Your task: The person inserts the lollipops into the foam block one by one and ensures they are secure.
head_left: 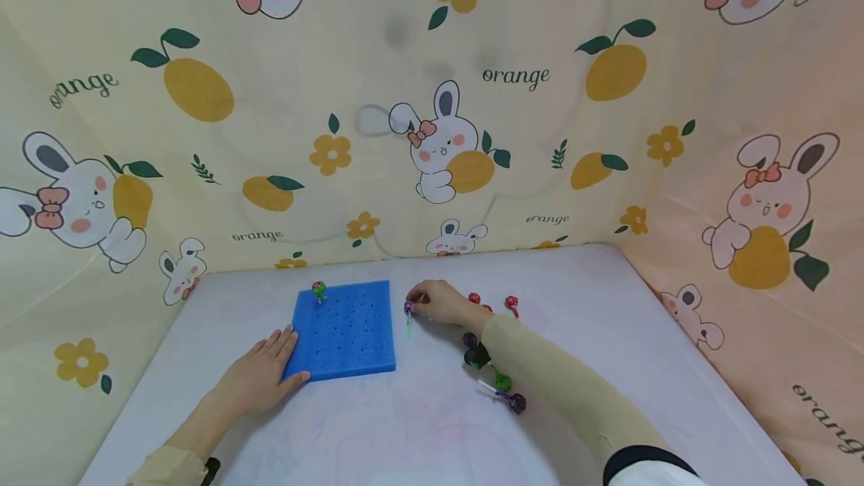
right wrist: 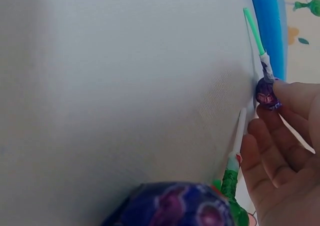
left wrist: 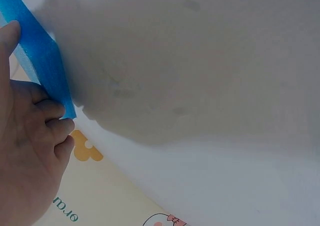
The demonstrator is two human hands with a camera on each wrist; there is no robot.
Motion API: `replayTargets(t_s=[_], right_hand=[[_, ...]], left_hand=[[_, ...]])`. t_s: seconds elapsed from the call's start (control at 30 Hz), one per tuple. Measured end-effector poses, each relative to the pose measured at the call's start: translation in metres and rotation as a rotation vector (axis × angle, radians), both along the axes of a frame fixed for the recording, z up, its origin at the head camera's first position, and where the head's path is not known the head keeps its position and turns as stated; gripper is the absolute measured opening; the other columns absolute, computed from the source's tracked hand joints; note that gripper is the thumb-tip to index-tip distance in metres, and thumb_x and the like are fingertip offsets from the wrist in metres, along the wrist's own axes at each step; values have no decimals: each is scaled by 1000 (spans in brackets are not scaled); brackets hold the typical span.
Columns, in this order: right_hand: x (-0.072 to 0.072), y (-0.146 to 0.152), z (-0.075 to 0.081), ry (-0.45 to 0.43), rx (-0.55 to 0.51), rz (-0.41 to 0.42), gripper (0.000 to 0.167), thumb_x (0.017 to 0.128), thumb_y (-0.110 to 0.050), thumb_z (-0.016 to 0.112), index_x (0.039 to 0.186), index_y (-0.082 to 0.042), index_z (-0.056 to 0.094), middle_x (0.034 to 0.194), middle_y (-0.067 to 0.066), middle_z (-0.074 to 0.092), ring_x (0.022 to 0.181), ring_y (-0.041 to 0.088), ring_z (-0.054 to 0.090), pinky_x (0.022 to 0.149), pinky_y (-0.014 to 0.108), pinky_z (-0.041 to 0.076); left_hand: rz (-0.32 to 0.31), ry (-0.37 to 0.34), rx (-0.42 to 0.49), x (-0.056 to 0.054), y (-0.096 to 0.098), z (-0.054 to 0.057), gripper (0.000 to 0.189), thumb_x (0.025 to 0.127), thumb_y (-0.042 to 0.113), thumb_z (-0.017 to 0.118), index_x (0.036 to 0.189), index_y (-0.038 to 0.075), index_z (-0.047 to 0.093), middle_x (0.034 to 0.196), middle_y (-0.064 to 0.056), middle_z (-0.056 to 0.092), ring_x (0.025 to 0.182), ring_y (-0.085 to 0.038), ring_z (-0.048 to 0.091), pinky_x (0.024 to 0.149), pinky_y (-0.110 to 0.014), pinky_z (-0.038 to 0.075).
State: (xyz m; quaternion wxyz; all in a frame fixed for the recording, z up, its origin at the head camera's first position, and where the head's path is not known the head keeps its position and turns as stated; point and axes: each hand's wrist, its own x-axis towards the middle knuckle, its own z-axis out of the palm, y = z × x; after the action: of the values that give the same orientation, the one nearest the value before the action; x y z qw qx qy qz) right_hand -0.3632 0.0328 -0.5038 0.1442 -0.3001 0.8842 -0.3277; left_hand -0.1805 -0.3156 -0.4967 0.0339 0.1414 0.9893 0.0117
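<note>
A blue foam board [head_left: 344, 332] with rows of small holes lies on the table. One green-and-red lollipop [head_left: 319, 289] stands upright near its back left corner. My left hand [head_left: 259, 373] rests along the board's left edge, fingers extended, with the thumb at the front left corner. In the left wrist view, the fingers touch the board's side [left wrist: 55, 68]. Just right of the board, my right hand [head_left: 439, 301] pinches a purple lollipop [right wrist: 267, 93] by its wrapped head between thumb and fingers. Its green stick [right wrist: 254, 31] points toward the front of the table.
Several lollipops lie right of the board, partly behind the right forearm: red ones [head_left: 511, 302], a green one [head_left: 502, 381] and a purple one [head_left: 517, 403] among them. A dark green piece [head_left: 476, 355] lies there too. A printed cloth [head_left: 364, 193] hangs behind the table.
</note>
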Motion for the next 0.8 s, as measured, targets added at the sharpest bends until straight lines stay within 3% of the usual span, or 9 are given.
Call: replayTargets(t_s=[0.33,0.8], right_hand=[[1,3,-2,9,-34,-4,29,100,-14,68,129,-12,71,108,-2,68,95,12,61,83,29,54],[12,2,5,68,-128,-11,28,100,-9,68,128,-11,72,115,4,65,106,18,67,93,34,57]], left_hand=[[18,-32,1,-1,2,3,86,103,54,58,152,-14,39,159,-36,35,147,-53,35,118,-65,33],[18,-17,0,1,4,5,85,102,52,60,151,-14,40,158,-36,37,147,-53,36,118,-65,34]])
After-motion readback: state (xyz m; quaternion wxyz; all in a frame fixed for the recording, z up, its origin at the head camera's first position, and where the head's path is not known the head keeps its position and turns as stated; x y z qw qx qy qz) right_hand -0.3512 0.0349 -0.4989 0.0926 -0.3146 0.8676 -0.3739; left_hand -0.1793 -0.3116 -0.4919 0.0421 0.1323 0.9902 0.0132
